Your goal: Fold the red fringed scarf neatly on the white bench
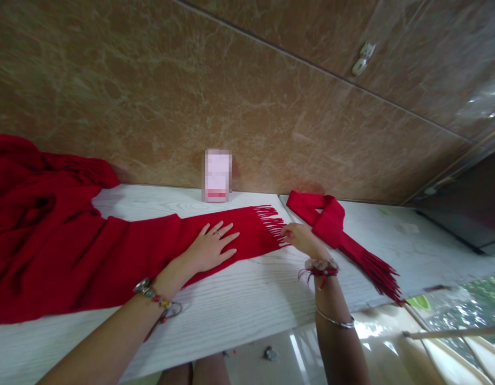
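Observation:
A long red scarf (122,251) lies spread across a white wood-grain table (239,299), bunched in a pile at the left. My left hand (211,247) rests flat on the scarf near its fringed end, fingers spread. My right hand (299,238) is at the fringe (271,222), fingers curled and pinching the tassels. A ring is on the left hand, and bracelets are on both wrists.
A second red scarf (335,230), loosely knotted, lies to the right with its fringe hanging over the table's front edge. A small pink box (217,175) stands against the brown marble wall (231,96). A dark object (467,214) sits at far right.

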The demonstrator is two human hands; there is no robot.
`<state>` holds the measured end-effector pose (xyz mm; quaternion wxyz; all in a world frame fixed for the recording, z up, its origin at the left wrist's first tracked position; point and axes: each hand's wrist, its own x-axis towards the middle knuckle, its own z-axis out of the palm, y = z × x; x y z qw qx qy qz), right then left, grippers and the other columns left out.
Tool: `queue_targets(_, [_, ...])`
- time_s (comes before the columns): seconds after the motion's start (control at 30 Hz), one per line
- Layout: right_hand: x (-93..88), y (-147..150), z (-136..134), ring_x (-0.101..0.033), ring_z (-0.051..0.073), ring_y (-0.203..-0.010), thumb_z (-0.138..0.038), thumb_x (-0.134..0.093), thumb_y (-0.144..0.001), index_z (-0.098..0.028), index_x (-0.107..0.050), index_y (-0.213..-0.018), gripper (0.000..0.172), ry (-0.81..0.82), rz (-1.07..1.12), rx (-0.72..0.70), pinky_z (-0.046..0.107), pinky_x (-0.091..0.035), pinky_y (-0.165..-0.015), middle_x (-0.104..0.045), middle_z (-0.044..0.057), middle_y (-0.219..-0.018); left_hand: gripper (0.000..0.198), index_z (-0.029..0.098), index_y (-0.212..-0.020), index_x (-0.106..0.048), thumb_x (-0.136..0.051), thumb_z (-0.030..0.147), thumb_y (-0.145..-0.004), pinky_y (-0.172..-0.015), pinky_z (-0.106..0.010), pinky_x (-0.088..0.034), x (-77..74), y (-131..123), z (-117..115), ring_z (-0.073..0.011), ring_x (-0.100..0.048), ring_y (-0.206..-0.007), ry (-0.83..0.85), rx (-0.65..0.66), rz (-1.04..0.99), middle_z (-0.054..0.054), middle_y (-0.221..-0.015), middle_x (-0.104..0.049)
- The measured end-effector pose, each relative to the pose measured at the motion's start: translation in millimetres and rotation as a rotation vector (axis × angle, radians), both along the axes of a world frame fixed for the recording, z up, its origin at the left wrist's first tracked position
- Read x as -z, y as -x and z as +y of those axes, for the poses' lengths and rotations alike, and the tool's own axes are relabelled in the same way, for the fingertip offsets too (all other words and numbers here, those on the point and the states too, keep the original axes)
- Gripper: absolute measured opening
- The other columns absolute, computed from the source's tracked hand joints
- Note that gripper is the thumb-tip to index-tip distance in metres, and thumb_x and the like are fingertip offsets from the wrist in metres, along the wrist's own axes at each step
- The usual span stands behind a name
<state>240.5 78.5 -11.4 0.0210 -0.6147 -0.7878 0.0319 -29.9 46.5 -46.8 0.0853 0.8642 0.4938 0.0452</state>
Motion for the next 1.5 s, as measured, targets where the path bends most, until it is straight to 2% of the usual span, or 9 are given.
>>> queue_targets(0.17, [2.5,-12,3,-0.062,0.015,-0.071,-0.005,-0.045,-0.071,-0.016,-0.068,-0.073,0.026,0.02,-0.026,0.108,0.022,-0.044,-0.066,-0.069,0.006,-0.075,0.049,0.031,-0.132,-0.036,-0.033,0.048,-0.086,-0.105,-0.049,-0.015,1.8,0,1,-0.0254,-0.019,-0.132,-0.014,0.002,-0.011,-0.003,-0.143,-0.027])
queue_targets(0.3, [-1.3,-8,2,-0.06,0.017,-0.089,-0.011,-0.045,-0.077,-0.016,-0.065,-0.095,0.028,-0.106,0.077,0.041,0.027,-0.044,-0.079,-0.066,0.009,-0.096,0.049,0.031,-0.132,-0.035,-0.033,0.048,-0.086,-0.104,-0.049,-0.016,0.3,-1,1,-0.0255,-0.019,-0.132,-0.007,-0.002,-0.001,-0.003,-0.143,-0.027])
queue_targets(0.4, [-1.3,6,-2,-0.042,0.023,-0.12,-0.026,-0.056,-0.075,-0.017,-0.05,-0.122,0.048,-0.068,0.127,-0.14,0.038,-0.034,-0.097,-0.049,0.012,-0.128,0.049,0.031,-0.132,-0.035,-0.032,0.048,-0.087,-0.105,-0.049,-0.016,-1.2,-1,0,-0.0253,-0.019,-0.132,-0.002,-0.004,0.017,-0.002,-0.144,-0.026])
queue_targets(0.53, [2.9,10,-8,-0.013,0.028,-0.133,-0.039,-0.056,-0.075,-0.021,-0.025,-0.137,0.072,0.197,0.015,-0.102,0.057,-0.018,-0.102,-0.022,0.01,-0.145,0.049,0.031,-0.133,-0.034,-0.032,0.048,-0.087,-0.105,-0.048,-0.015,-2.7,-2,0,-0.0249,-0.018,-0.132,-0.002,-0.001,0.04,-0.002,-0.144,-0.025])
queue_targets(0.73, [9.8,-6,0,-0.02,0.03,-0.131,-0.03,-0.039,-0.086,-0.019,-0.03,-0.136,0.052,0.203,-0.034,0.047,0.057,-0.028,-0.097,-0.028,0.014,-0.142,0.048,0.031,-0.132,-0.036,-0.032,0.047,-0.087,-0.105,-0.049,-0.015,-3.5,-2,0,-0.0255,-0.019,-0.132,0.006,-0.006,0.019,-0.002,-0.143,-0.027])
queue_targets(0.9, [19.5,33,1,-0.015,0.023,-0.133,-0.031,-0.028,-0.09,-0.021,-0.023,-0.138,0.05,-0.037,0.101,-0.192,0.052,-0.023,-0.102,-0.023,0.01,-0.145,0.049,0.029,-0.133,-0.034,-0.031,0.048,-0.087,-0.105,-0.047,-0.018,-1.2,-2,-2,-0.025,-0.019,-0.132,-0.046,-0.044,-0.012,-0.003,-0.145,-0.024])
queue_targets(1.07, [32.8,57,-2,-0.021,0.022,-0.132,-0.029,-0.03,-0.09,-0.022,-0.029,-0.136,0.046,-0.068,-0.035,-0.374,0.051,-0.023,-0.102,-0.027,0.009,-0.143,0.055,0.026,-0.134,-0.035,-0.031,0.052,-0.086,-0.101,-0.056,-0.016,0.2,-4,-2,-0.0347,-0.016,-0.131,-0.038,-0.221,0.03,-0.009,-0.144,-0.023])
queue_targets(1.37, [32.6,10,14,-0.023,0.03,-0.13,-0.026,-0.026,-0.091,-0.012,-0.03,-0.135,0.047,-0.1,-0.06,0.154,0.057,-0.03,-0.096,-0.027,0.018,-0.141,0.054,0.026,-0.131,-0.039,-0.03,0.053,-0.085,-0.102,-0.054,-0.019,-1.6,-2,-2,-0.0326,-0.021,-0.13,-0.043,-0.225,-0.031,-0.007,-0.142,-0.03])
queue_targets(1.5, [31.3,49,12,-0.018,0.022,-0.132,-0.028,-0.026,-0.09,-0.015,-0.027,-0.137,0.048,-0.24,0.059,-0.13,0.049,-0.022,-0.104,-0.027,0.013,-0.143,0.052,0.021,-0.131,-0.04,-0.024,0.047,-0.088,-0.102,-0.053,-0.021,-2.3,3,1,-0.0319,-0.023,-0.13,-0.113,-0.387,-0.044,-0.009,-0.141,-0.031])
